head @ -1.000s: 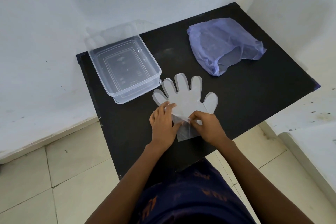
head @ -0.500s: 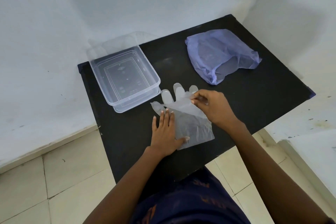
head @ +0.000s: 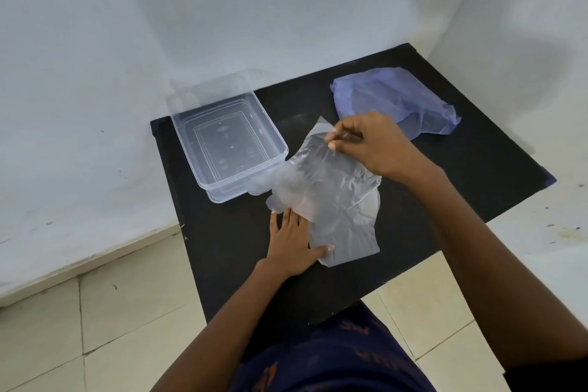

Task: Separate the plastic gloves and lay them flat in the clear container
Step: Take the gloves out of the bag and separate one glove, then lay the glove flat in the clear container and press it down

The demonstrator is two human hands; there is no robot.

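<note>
One head-worn wide-angle camera looks forward and steeply down from above the near edge of a black table [head: 477, 169].

Both forearms reach in from the bottom of the frame; the whole tabletop fits in view, its far edge against a white wall [head: 222, 9], with tiled floor [head: 63, 328] at lower left. No second view shares the scene.

No text could be read anywhere. Orange print showed on the dark garment [head: 334, 360] below the left hand [head: 291, 240], but its letters were too blurred and cropped to make out. Faint embossed marks sat on the floor of the clear container [head: 222, 134], up and left of that hand, and were also illegible.
</note>
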